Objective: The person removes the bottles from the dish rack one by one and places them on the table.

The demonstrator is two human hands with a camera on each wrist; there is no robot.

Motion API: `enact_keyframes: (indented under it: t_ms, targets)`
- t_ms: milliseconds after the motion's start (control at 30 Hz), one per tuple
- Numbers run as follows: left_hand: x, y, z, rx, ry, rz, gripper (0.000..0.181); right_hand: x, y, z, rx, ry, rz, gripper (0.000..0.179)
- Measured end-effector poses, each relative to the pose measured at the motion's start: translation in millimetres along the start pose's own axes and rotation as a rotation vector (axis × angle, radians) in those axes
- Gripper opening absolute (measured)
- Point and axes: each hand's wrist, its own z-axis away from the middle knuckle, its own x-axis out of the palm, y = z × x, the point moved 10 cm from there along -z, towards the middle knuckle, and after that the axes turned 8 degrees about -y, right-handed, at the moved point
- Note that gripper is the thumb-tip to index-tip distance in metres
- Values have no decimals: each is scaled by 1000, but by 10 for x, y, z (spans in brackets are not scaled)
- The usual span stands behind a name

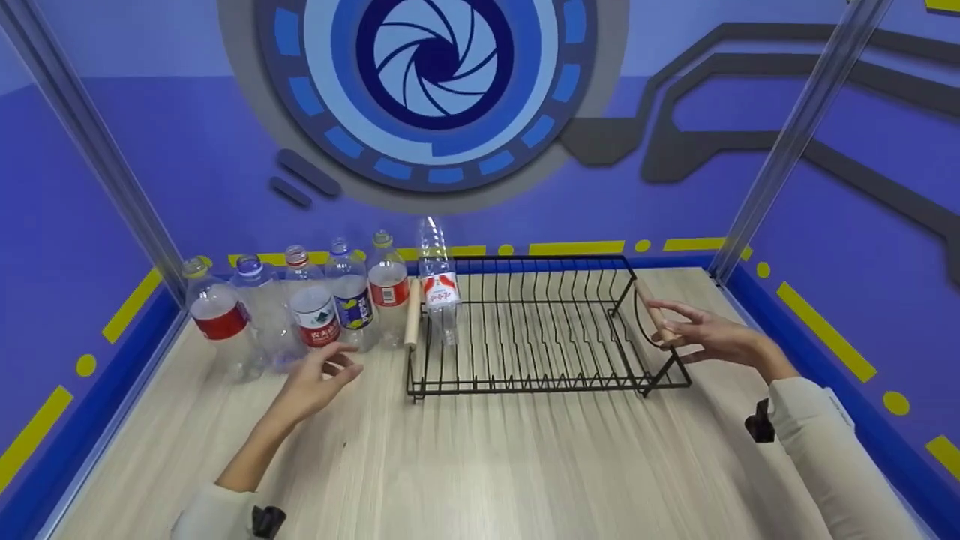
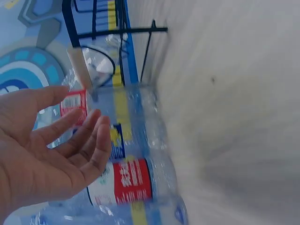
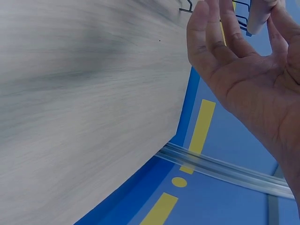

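Observation:
A black wire dish rack (image 1: 525, 390) with wooden side handles stands on the table. Inside its left end, a clear plastic bottle (image 1: 440, 289) with a red and white label stands near upright. My right hand (image 1: 712, 335) is at the rack's right wooden handle (image 1: 654, 311), thumb and finger pinching it; the handle's end (image 3: 255, 21) shows by the fingers in the right wrist view. My left hand (image 1: 319, 382) holds nothing, fingers loosely bent, in front of a red-and-white labelled bottle (image 1: 315, 315). That bottle's label (image 2: 133, 180) appears beside the hand in the left wrist view.
Left of the rack stand more empty bottles: a red-labelled one (image 1: 223, 319) at the far left, an unlabelled one (image 1: 270, 322), a blue-labelled one (image 1: 352, 307) and another red-labelled one (image 1: 390, 289). Blue patterned walls (image 1: 480, 214) and metal posts (image 1: 795, 142) enclose the table.

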Motion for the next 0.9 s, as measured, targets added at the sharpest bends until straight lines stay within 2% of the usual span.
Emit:
enact_keyframes:
  t_ms: [167, 300, 367, 467, 667, 900]
  targets:
    - [210, 180, -115, 39, -49, 45, 46, 4, -36, -19, -4, 6, 0, 63]
    - [423, 298, -223, 121, -127, 87, 56, 3, -47, -9, -9, 11, 8, 63]
    - [532, 329, -276, 156, -174, 98, 60, 6, -40, -2, -10, 8, 13, 62]
    - [643, 340, -331, 177, -207, 109, 60, 18, -15, 3, -5, 3, 14, 62]
    - [708, 307, -394, 172, -225, 168, 59, 13, 33, 1, 19, 10, -2, 63]
    - [734, 206, -438, 55, -313, 238, 66, -9, -33, 4, -12, 19, 4, 62]
